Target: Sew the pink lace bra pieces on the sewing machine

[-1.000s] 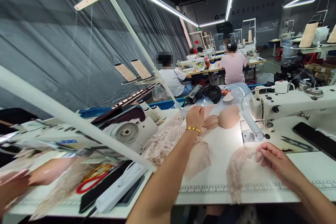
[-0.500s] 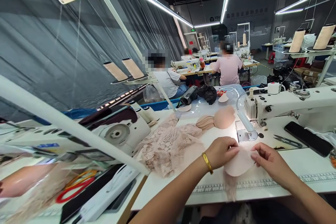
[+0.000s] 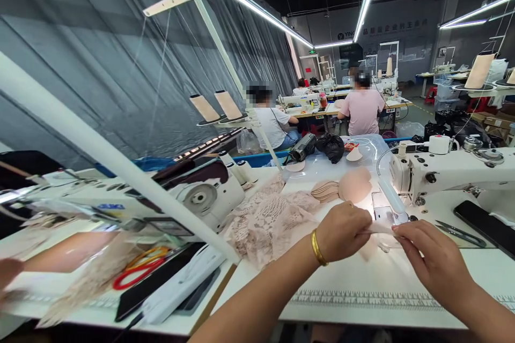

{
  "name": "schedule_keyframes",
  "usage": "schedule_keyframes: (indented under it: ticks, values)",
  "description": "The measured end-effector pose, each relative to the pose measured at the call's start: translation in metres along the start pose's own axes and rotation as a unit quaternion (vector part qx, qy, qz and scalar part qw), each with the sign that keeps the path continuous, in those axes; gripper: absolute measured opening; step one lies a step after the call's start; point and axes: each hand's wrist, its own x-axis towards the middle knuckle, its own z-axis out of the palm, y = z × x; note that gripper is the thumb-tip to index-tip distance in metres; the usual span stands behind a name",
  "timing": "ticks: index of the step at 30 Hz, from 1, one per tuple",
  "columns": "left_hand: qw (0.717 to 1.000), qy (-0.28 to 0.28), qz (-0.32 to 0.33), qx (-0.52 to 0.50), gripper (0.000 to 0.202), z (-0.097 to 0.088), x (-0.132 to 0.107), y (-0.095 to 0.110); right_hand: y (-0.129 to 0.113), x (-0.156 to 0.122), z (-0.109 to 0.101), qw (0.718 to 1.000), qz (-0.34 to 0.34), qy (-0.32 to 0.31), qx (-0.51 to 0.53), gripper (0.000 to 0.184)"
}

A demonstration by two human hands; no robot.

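My left hand (image 3: pixel 344 230), with a gold bangle at the wrist, and my right hand (image 3: pixel 426 260) are both closed on a pale pink fabric piece (image 3: pixel 380 229), held edge-on between them just above the white table (image 3: pixel 362 300). The piece sits right in front of the needle plate of the white sewing machine (image 3: pixel 450 169). A stack of pink bra cups (image 3: pixel 346 187) lies beyond my left hand. A heap of pink lace (image 3: pixel 269 217) lies to its left.
Scissors (image 3: pixel 458 230) and a black phone (image 3: pixel 486 220) lie right of the machine. A second machine (image 3: pixel 193 198), red and yellow bands (image 3: pixel 140 270) and thread cones (image 3: pixel 217 107) are at left. Seated workers (image 3: pixel 362 110) sit at tables behind. A white bar (image 3: pixel 112 161) crosses the left.
My left hand came back from the stack of cups with a pink piece, and both hands now hold it raised and nearer the needle plate. The lace piece under my right hand is out of sight.
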Motion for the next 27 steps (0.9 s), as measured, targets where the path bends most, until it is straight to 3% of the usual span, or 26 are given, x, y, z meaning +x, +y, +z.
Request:
schedule_keyframes:
  ticks: [4, 6, 9, 12, 15, 18, 22, 27]
  values:
    - [0.979, -0.057, 0.069, 0.184, 0.021, 0.013, -0.020, 0.010, 0.031, -0.019, 0.021, 0.993, -0.019, -0.117, -0.012, 0.035]
    - [0.973, -0.103, 0.103, 0.181, 0.034, 0.026, -0.021, 0.015, 0.051, -0.026, 0.022, 0.983, -0.017, -0.183, -0.003, 0.035]
    - [0.968, -0.121, 0.152, 0.160, 0.015, 0.046, -0.005, 0.014, 0.078, -0.029, 0.016, 0.969, -0.015, -0.247, 0.017, 0.034]
    - [0.969, -0.137, 0.136, 0.153, 0.010, 0.066, 0.019, 0.005, 0.094, -0.027, 0.009, 0.957, -0.017, -0.287, 0.031, 0.037]
    - [0.974, -0.141, 0.094, 0.148, 0.018, 0.084, 0.030, -0.002, 0.099, -0.027, 0.003, 0.953, -0.013, -0.302, 0.016, 0.043]
    - [0.980, -0.079, 0.097, 0.154, 0.020, 0.094, 0.027, -0.005, 0.097, -0.027, -0.004, 0.939, -0.003, -0.344, -0.017, 0.048]
    - [0.983, -0.059, 0.119, 0.124, 0.022, 0.094, 0.023, -0.007, 0.092, -0.025, -0.010, 0.919, -0.008, -0.393, -0.030, 0.048]
    - [0.988, -0.077, 0.098, 0.092, 0.017, 0.091, 0.026, -0.007, 0.090, -0.020, -0.011, 0.924, -0.013, -0.382, -0.023, 0.043]
